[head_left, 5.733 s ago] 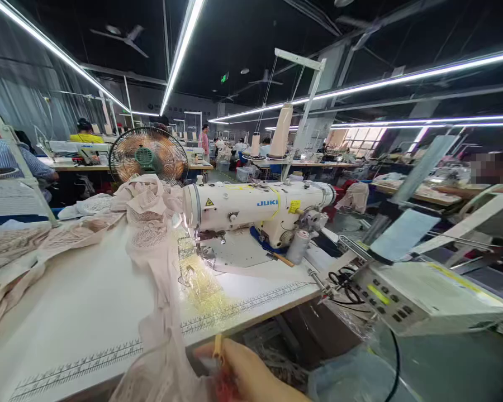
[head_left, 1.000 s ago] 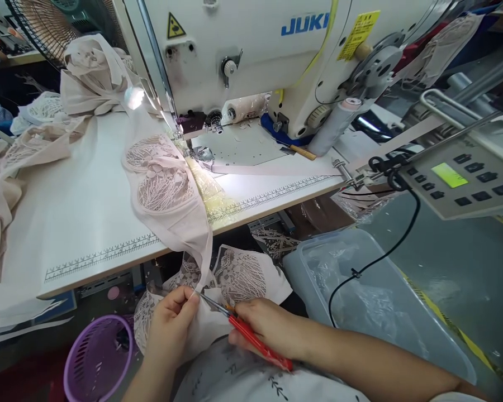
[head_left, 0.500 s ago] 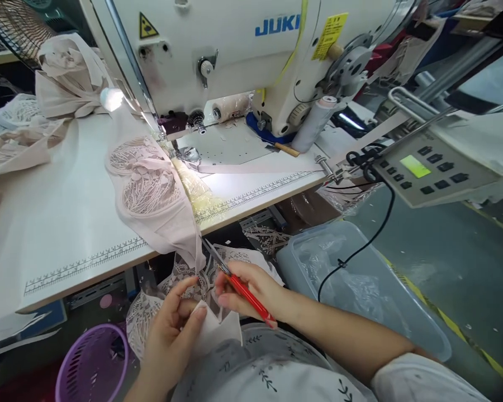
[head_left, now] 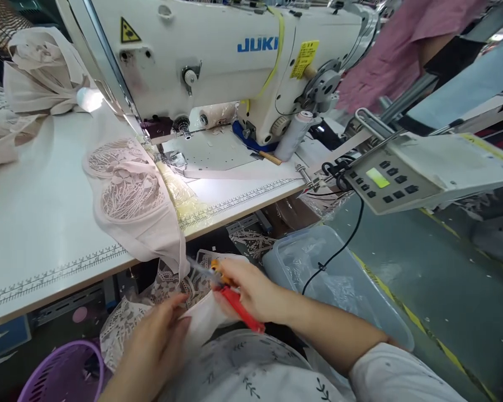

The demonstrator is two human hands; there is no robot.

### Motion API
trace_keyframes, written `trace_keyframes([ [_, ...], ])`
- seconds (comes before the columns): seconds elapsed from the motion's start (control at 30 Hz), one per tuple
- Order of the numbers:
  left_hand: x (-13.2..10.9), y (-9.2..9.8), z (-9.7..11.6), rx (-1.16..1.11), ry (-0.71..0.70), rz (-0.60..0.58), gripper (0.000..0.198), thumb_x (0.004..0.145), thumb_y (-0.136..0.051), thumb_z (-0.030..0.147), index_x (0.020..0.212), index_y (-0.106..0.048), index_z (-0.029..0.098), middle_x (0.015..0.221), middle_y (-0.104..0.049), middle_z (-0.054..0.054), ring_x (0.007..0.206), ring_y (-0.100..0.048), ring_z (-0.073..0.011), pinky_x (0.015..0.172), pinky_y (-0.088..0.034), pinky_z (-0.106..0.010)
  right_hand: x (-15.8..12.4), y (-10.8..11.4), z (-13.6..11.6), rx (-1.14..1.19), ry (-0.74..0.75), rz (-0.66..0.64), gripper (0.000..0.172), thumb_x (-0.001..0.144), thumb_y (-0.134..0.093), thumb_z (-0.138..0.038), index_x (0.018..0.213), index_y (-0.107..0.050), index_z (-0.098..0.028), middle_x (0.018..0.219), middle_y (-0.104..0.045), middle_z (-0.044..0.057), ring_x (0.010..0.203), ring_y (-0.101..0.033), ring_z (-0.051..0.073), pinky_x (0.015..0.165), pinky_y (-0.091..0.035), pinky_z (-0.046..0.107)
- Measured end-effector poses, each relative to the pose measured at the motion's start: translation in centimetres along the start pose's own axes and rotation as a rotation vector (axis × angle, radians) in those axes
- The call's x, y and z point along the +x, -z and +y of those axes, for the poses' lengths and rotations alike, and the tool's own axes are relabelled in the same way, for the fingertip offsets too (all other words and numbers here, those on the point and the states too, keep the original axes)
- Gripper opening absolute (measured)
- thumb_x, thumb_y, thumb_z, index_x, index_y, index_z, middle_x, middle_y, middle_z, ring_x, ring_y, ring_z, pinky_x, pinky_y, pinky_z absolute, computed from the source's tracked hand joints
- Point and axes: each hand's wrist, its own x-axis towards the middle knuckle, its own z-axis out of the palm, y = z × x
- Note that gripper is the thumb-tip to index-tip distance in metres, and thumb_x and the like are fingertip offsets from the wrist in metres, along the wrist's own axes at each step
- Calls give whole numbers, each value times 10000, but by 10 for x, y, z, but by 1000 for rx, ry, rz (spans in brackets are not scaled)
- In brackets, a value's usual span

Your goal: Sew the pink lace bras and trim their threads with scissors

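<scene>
My right hand (head_left: 257,293) grips red-handled scissors (head_left: 241,310), their blades pointing up and left, smeared by motion. My left hand (head_left: 155,338) pinches a pale fabric piece (head_left: 203,318) just above my lap, near the scissors. This piece runs up to my right hand; whether that hand also touches it, I cannot tell. Lace fabric (head_left: 128,326) hangs behind both hands, below the table edge. A pale pink bra (head_left: 136,195) lies on the sewing table (head_left: 46,206), one end drooping over the front edge close to the blades.
The sewing machine (head_left: 218,61) stands behind the bra. A thread cone (head_left: 293,137) and a control panel (head_left: 396,176) are to the right. Below are a clear plastic bin (head_left: 385,312) and a purple basket (head_left: 62,357). A person in pink (head_left: 381,61) is at the back right.
My view has swung right, shifting the scene left. The scissors and my right hand have come closer to the fabric piece, which now stretches between the hands. A person in pink has appeared.
</scene>
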Motion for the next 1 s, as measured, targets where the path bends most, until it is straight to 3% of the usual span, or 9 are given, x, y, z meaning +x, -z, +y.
trace_keyframes([
  [0.1,2,19,-18,257,-96,-59,250,866,-442,361,919,-651,234,826,-723,-40,746,-667,-218,641,-504,-289,-11,24,7,-1,60,179,147,688,-520,-164,705,-381,-207,679,-466,-23,569,-415,106,534,-372,233],
  [0.2,1,34,-25,340,-39,-115,270,884,-422,375,880,-656,239,803,-709,-22,755,-656,-211,658,-494,-289,-19,43,17,-69,77,295,108,746,-500,-193,726,-396,-209,679,-474,-10,571,-433,123,537,-370,252],
  [0.33,1,38,-16,339,15,-162,280,896,-404,356,878,-651,226,820,-704,-22,776,-646,-211,660,-480,-296,-22,50,32,-314,16,316,94,793,-478,-238,727,-416,-212,663,-486,6,571,-446,148,529,-367,271],
  [0.47,8,33,3,369,-71,-227,280,897,-382,262,820,-646,209,754,-693,-21,722,-627,-213,688,-462,-336,-16,39,35,-408,-37,382,112,789,-524,-285,754,-459,-201,721,-562,41,639,-514,174,575,-412,285],
  [0.53,13,29,11,389,-129,-263,287,890,-376,220,770,-635,199,700,-681,-20,668,-615,-210,699,-460,-356,-11,26,28,-295,-22,302,118,791,-542,-301,800,-496,-192,751,-588,42,649,-531,166,585,-435,274],
  [0.67,20,25,23,407,-232,-270,286,851,-371,154,778,-643,199,680,-683,-31,641,-628,-216,764,-468,-398,2,-7,9,-39,66,-97,143,722,-615,-213,832,-530,-184,854,-623,42,705,-569,153,605,-461,240],
  [0.73,21,25,25,398,-240,-294,300,850,-363,147,832,-654,212,708,-695,-30,657,-641,-215,809,-466,-416,8,-20,6,-31,82,-209,181,683,-654,-186,806,-521,-177,849,-619,40,712,-566,156,601,-451,236],
  [0.87,15,33,15,433,-235,-388,309,859,-373,165,960,-659,226,848,-719,-50,770,-653,-232,921,-416,-486,13,-26,9,-3,35,-271,234,692,-662,-180,879,-521,-180,795,-595,4,668,-537,135,578,-422,217],
  [1.0,-1,50,-17,521,-240,-309,347,829,-404,156,1051,-649,262,869,-711,-45,802,-644,-227,1020,-317,-528,14,-19,12,14,36,-284,267,667,-647,-119,891,-517,-180,808,-585,2,666,-525,130,576,-413,216],
])
